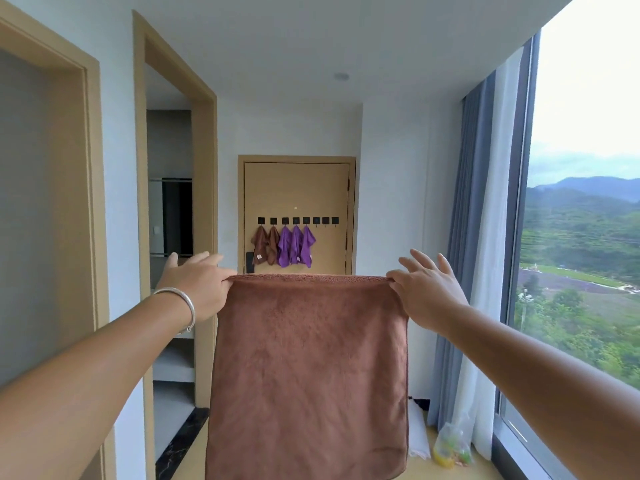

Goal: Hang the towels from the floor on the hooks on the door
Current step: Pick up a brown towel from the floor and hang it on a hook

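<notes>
Between our outstretched arms, we hold a fluffy brown towel (308,368) up flat; our left hand (199,284) and right hand (427,292) each pinch a top corner, other fingers splayed. It blocks the floor ahead. Beyond, black square hooks (298,221) on the tan door (298,188) carry two brown towels (266,244) and three purple towels (296,245).

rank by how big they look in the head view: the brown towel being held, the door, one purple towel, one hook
1. brown towel, though it is nearest the camera
2. door
3. purple towel
4. hook
</notes>
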`<state>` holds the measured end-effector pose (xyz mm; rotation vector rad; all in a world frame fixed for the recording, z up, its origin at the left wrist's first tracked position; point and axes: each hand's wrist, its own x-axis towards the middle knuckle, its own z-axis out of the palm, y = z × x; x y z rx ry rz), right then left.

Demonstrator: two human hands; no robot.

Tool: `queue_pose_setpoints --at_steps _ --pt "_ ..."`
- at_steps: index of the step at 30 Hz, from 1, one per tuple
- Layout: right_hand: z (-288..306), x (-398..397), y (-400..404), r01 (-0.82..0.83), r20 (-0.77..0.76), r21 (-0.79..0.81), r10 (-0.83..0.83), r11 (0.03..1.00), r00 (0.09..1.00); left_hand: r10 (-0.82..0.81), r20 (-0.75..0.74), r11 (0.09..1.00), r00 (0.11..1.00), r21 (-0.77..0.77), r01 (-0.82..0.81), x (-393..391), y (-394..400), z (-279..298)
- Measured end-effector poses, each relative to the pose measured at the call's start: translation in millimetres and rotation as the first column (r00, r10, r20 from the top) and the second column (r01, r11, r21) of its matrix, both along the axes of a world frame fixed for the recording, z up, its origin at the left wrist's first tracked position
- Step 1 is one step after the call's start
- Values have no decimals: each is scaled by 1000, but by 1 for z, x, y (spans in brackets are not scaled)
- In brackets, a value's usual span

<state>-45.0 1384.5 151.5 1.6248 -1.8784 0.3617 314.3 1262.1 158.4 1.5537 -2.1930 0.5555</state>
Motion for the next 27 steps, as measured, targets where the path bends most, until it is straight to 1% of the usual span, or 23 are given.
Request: queue_pose_setpoints --at_steps 6,11,18,27 --pt "-8 9 -22 16 -25 33 -16 999 1000 30 47 999 998 27 -31 4 -27 -15" --pt "-15 1 -58 45 -53 70 -42 996 998 32 78 999 996 26 -35 -7 -64 -24" --pt "-22 -33 -140 39 -44 59 -37 997 998 44 96 999 994 21 -46 -37 -140 -30" --pt "-4 -94 -263 21 -53 48 -19 999 998 66 82 998 994 -11 -65 -92 -252 -19"
